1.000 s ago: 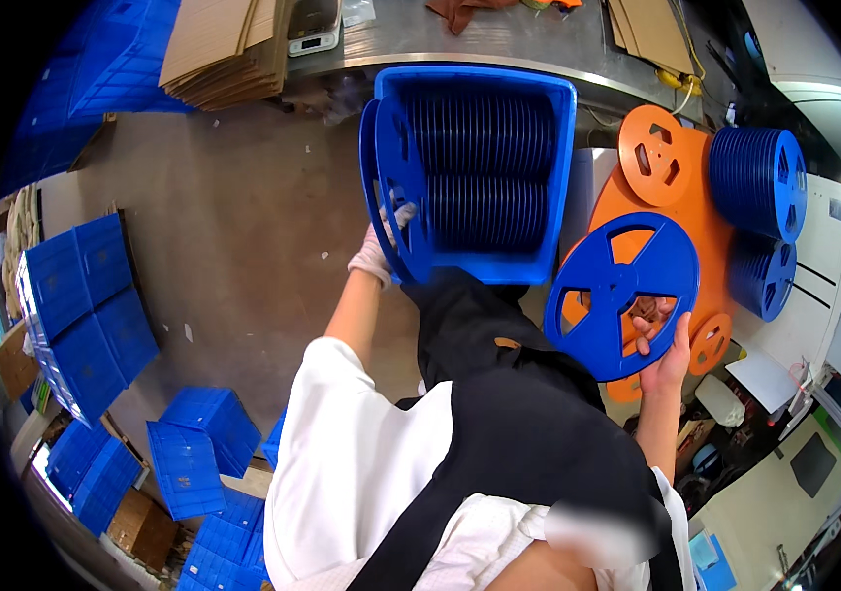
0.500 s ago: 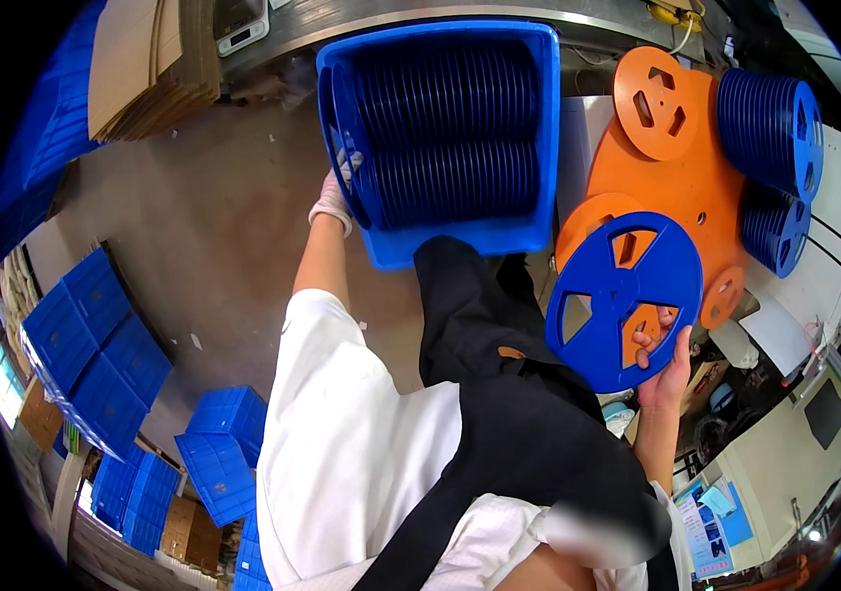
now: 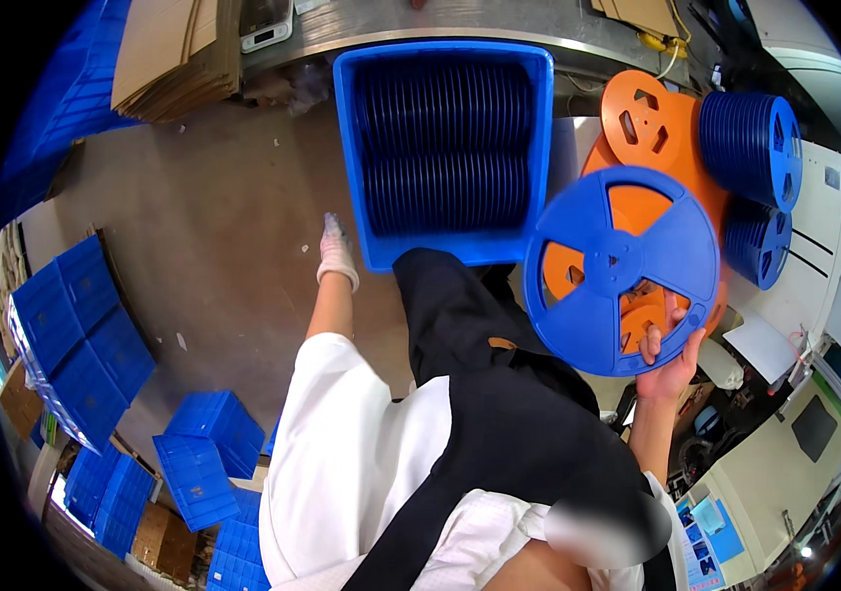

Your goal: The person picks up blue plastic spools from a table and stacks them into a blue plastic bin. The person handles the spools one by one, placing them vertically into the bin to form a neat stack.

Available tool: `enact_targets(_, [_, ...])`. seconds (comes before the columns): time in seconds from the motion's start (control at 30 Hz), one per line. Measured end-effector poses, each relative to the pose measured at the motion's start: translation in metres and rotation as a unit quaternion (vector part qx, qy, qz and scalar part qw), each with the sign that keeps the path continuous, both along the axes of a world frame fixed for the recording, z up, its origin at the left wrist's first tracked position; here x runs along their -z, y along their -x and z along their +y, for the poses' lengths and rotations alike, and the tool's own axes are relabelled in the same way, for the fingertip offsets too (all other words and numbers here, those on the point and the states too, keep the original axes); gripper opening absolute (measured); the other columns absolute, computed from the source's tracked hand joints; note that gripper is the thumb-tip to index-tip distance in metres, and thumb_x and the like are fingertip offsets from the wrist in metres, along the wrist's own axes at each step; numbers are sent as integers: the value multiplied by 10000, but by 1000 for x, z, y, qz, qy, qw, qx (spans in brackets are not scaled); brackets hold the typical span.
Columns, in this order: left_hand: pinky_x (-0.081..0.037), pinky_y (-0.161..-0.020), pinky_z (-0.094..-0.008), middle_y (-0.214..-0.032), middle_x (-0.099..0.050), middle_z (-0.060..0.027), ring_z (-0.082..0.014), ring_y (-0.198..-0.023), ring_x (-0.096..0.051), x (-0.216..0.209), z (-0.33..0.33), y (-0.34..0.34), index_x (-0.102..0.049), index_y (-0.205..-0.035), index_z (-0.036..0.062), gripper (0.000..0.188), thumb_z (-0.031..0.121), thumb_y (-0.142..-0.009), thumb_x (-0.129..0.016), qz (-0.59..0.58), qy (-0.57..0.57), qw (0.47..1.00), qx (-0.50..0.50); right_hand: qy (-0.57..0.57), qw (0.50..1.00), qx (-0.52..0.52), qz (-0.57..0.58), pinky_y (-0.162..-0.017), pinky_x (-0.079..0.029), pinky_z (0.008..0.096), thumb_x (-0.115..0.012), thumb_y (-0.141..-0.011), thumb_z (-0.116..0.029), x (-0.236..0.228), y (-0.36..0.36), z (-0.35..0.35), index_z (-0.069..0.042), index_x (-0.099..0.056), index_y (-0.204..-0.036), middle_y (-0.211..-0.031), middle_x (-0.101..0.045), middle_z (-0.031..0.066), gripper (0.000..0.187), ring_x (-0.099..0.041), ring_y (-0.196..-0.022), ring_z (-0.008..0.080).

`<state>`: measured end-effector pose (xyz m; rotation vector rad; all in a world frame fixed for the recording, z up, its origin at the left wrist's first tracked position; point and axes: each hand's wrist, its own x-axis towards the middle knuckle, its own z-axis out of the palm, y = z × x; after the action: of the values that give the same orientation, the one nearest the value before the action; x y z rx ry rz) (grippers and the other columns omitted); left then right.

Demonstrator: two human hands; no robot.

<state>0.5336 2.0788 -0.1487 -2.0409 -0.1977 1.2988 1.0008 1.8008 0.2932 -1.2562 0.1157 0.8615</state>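
Observation:
My right hand (image 3: 669, 355) grips a blue plastic reel (image 3: 593, 212) by its lower right rim, fingers curled through one of its cut-out windows. The reel's round face is turned up towards me, in front of the orange discs. My left hand (image 3: 336, 248), in a whitish glove with greyed fingertips, hangs over the floor left of the bin, touching nothing. Its fingers look stretched out. Ahead of me stands a blue bin (image 3: 450, 254) with two rows of dark blue reels (image 3: 448, 192) packed on edge.
Right of the bin are a large orange disc (image 3: 688, 148) with smaller orange discs on it, and two stacks of blue reels (image 3: 736, 148). A metal bench (image 3: 381, 30) runs behind the bin. Cardboard sheets (image 3: 169, 59) lie at the far left, folded blue crates (image 3: 86, 340) at the left.
My left hand has let go of a reel at the bin's left side and drawn back towards me. The reel in my right hand has risen and shows its face more fully.

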Motion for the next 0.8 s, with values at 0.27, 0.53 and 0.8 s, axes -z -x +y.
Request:
enact_targets(0.27, [-258,-1151,-465,-1424,-465,-209,-371,-1359,-393,-320,31,-213,-467,-1404,35,575,383,-951,-526,-824,229,446,-264,-225,961,-19,159,-450,-313,223,-447,-1010,-443,-9,6,-4,-44,-514,-1132,-1520,-356,140,423,-411,-460,87])
enact_targets(0.53, [-273,-1151,-481,-1424,-480,-147,-314,-1345,-429,-442,-116,-321,-513,-1353,93,658,422,-802,-658,-673,565,477,-32,-260,935,-97,221,-429,-243,216,-414,-1014,-492,-14,29,-17,-53,-478,-1042,-1543,-298,156,444,-368,-404,53])
enact_targets(0.8, [-182,-1165,-565,-1485,-376,-212,-424,-1385,-324,-381,-32,-262,-394,-1447,77,862,567,-773,-616,-592,482,646,-2,-263,941,-99,187,-425,-270,208,-393,-1026,-471,-28,10,-34,-54,-507,-1089,-1533,-308,186,436,-358,-409,46])
